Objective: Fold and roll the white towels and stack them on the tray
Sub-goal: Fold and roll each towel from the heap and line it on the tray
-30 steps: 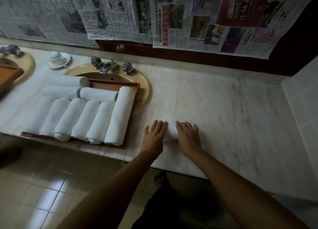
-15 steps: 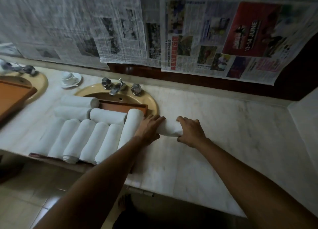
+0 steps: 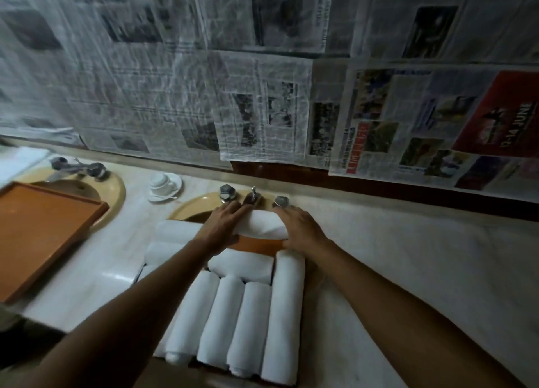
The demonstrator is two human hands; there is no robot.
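Observation:
I hold a rolled white towel [image 3: 261, 224] crosswise over the far end of the brown tray [image 3: 253, 246], which sits over a yellow sink. My left hand [image 3: 223, 223] grips the roll's left end and my right hand [image 3: 300, 227] grips its right end. Several rolled white towels [image 3: 233, 320] lie side by side lengthwise on the tray's near part. Others [image 3: 242, 266] lie crosswise behind them, partly hidden by my left arm.
A second brown tray [image 3: 40, 230] rests on the left sink. A white cup on a saucer [image 3: 164, 183] stands near the wall. Chrome taps [image 3: 252, 198] sit just behind the roll. Marble counter [image 3: 408, 271] stretches to the right; newspapers cover the wall.
Both hands finished rolling the towel on the counter, picked it up and carried it left, over the far end of the tray. The camera turned left with them.

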